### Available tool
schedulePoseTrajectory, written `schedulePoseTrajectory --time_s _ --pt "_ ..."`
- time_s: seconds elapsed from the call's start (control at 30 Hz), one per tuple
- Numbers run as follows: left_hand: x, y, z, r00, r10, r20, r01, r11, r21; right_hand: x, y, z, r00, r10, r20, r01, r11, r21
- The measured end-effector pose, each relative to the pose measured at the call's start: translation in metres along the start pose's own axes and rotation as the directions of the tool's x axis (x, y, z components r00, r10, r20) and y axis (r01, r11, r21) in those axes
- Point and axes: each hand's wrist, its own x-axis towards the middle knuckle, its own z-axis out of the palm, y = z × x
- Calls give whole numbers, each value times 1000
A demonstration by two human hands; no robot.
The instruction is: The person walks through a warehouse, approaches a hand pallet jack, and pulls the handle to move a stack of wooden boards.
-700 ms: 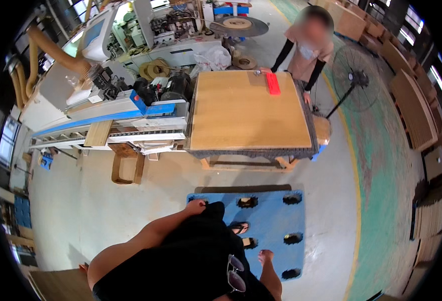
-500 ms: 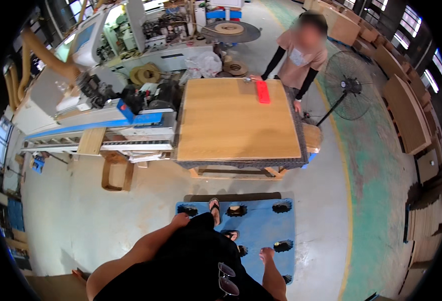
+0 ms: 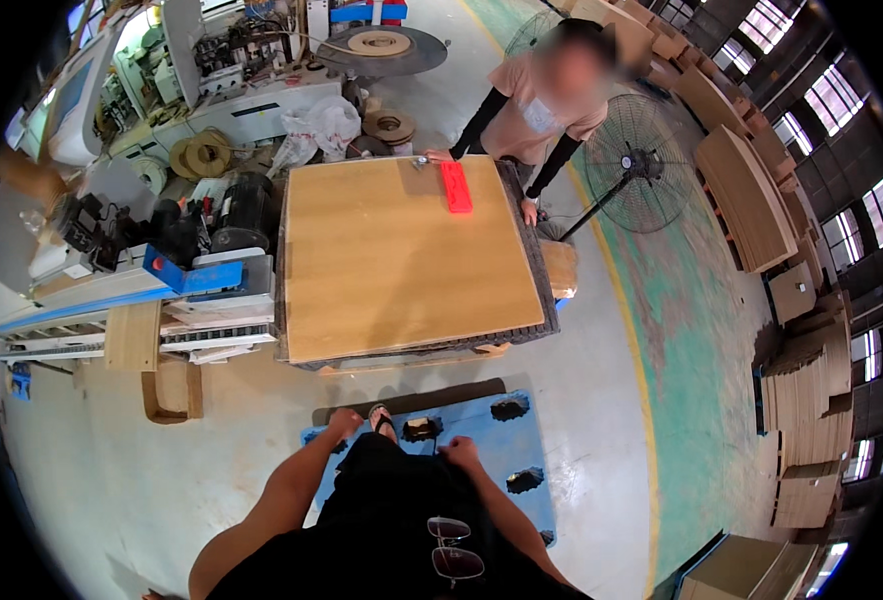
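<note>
My left hand hangs over the far left part of a blue plastic pallet, fingers loosely curled, nothing visible in it. Across from it, my right hand is held in front of my dark clothing, also curled, with nothing visible in it. Neither touches the wood-coloured board, which lies flat ahead on a padded worktable. On the board's far right part rests a red slotted plastic piece. Behind the table, a co-worker has one hand near a small metal object and the other at the table's right edge.
A machine with a blue rail stands left, a cardboard box on the floor below its near end. A pedestal fan is right of the co-worker. Stacked boards line the far right. My foot is on the pallet.
My view has turned right and moved nearer the table, which now sits further left. My right hand has come inward and forward, closer to my left. The co-worker stays at the table.
</note>
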Motion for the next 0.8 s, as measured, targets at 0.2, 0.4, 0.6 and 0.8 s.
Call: schedulePoseTrajectory --time_s 0.2,0.4,0.6,0.8 --pt "36 46 -68 955 -274 -112 235 932 -277 39 19 -11 995 -79 66 77 996 32" --pt "15 37 -67 878 -451 -159 181 621 -762 78 89 -67 987 43 -154 -44 999 -4" --pt "-42 -1 -70 660 -744 -105 448 502 -740 93 173 -118 983 182 -31 -183 983 -6" --pt "-75 -78 -112 380 -921 83 212 0 -977 82 186 -120 887 430 167 -454 878 153"
